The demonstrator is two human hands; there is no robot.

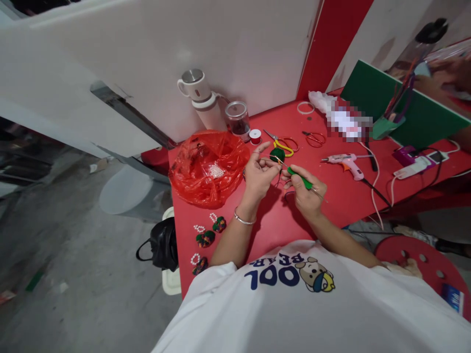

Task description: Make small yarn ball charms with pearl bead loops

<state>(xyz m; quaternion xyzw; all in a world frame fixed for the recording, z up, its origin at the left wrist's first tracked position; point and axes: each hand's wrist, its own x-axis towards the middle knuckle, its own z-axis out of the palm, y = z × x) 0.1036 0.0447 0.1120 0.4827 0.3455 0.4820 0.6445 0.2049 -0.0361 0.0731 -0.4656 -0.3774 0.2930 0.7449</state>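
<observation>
My right hand (307,189) is closed on the green handle of a crochet hook (300,177), whose thin metal shaft points left toward my other hand. My left hand (261,169) pinches a small piece of yarn work (279,161) at the hook's tip, with its index finger raised. The piece is mostly hidden by the fingers, and its shape cannot be made out. Just beyond the fingertips is a dark green ball of yarn (276,155). A dark strand hangs below the hands over the red table (274,215).
A red plastic bag (198,169) holding white beads (216,170) lies left. Beaded yarn charms (205,239) lie along the left edge. Beyond my hands are yellow-handled scissors (283,148), red-handled scissors (314,139), a thread spool (255,137) and jar (237,120). A pink glue gun (348,164) lies right.
</observation>
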